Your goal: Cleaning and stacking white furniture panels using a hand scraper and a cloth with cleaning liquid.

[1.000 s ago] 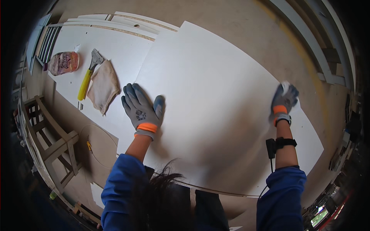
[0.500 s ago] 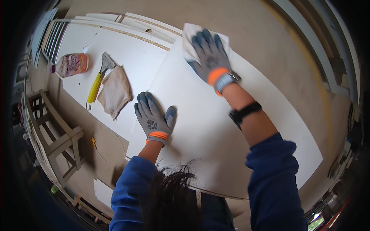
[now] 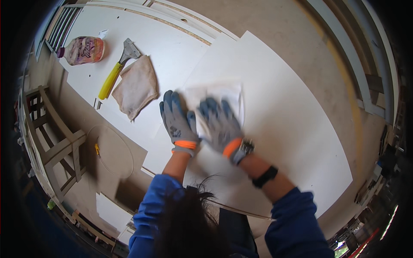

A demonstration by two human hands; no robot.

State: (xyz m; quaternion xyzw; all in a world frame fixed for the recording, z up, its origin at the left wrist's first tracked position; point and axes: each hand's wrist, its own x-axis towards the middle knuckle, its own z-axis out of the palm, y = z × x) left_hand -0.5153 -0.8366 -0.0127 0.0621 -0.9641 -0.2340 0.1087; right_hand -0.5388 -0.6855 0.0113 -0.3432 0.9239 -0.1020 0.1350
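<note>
My right hand (image 3: 221, 127), in a grey and blue glove, presses a white cloth (image 3: 234, 95) against a large white panel (image 3: 288, 112) and holds it under the palm and fingers. Some of the cloth is blurred. Just left of it my left hand (image 3: 177, 118), gloved alike, lies open on the panel, fingers stretched out, its thumb side by the cloth's edge. Farther left are a folded beige cloth (image 3: 137, 86) and a scraper (image 3: 111, 81) with a yellow handle and grey head. A bottle (image 3: 84, 50) with a purple cap lies on its side at the far left.
More white boards (image 3: 172, 21) are stacked along the far side. A wooden frame stand (image 3: 64, 148) is on the floor to the left, near a thin looped cord with a yellow end (image 3: 97, 149). Long grey metal rails (image 3: 383, 73) run along the right.
My right hand has drawn the white cloth from the panel's far edge back toward me and leftward, beside my left hand. The view has shifted slightly; my left hand stays flat on the panel.
</note>
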